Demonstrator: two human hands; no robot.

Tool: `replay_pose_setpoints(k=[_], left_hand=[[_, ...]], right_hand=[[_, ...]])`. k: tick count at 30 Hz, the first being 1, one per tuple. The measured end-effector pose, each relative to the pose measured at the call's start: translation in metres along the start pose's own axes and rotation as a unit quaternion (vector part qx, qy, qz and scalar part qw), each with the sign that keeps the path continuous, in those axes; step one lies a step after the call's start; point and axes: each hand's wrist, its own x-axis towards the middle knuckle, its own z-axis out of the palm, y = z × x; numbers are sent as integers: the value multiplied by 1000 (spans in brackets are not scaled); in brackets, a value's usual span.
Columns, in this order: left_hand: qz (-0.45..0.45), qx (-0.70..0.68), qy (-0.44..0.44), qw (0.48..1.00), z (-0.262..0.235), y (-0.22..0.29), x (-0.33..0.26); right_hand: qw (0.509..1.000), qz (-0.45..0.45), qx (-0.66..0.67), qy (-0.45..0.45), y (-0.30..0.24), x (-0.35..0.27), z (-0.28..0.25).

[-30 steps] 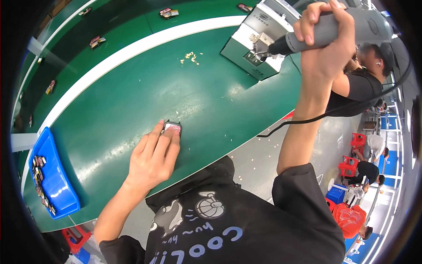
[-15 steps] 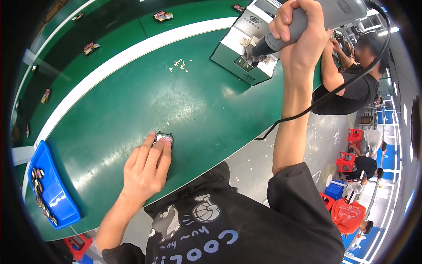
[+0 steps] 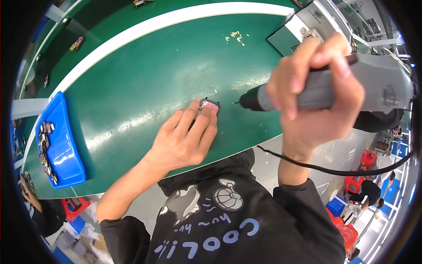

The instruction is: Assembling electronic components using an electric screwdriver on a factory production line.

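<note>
A small rounded-square black-framed device (image 3: pixel 214 107) with a pink and white inside lies on the green table (image 3: pixel 145 83). The fingertips of my left hand (image 3: pixel 184 136) press on it and steady it from the near left side. My right hand (image 3: pixel 314 101) is wrapped round a grey electric screwdriver (image 3: pixel 380 83), somewhat blurred. Its black nose points left, with the thin bit a little to the right of the device and apart from it. Whether a screw sits on the bit is too small to tell. A black cord (image 3: pixel 351 170) loops below my right forearm.
At the far right stands a grey-white screw feeder box (image 3: pixel 285 37), partly behind my right hand. Loose small brass-coloured pieces (image 3: pixel 237 37) lie left of it. A blue bin (image 3: pixel 66 149) with several small assemblies stands at the left. Beyond the white rail (image 3: pixel 145 26), parts lie on a green belt.
The screwdriver has come away from the feeder box, down and toward the device, and now points left beside it. My left hand still presses the device. The view has shifted.
</note>
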Motion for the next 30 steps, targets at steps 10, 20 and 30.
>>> replay_pose_setpoints(k=[10, 20, 30], left_hand=[[8, -5, 23, 1000, -2, 0, -2], [-9, -14, 11, 1000, -1, -1, 1], [-32, -15, -27, 999, -13, 5, 7]], right_hand=[[1000, 18, -9, 14, 22, -8, 17], [999, 32, -37, 4, 33, -4, 25], [994, 80, -48, 56, 36, -18, 40]])
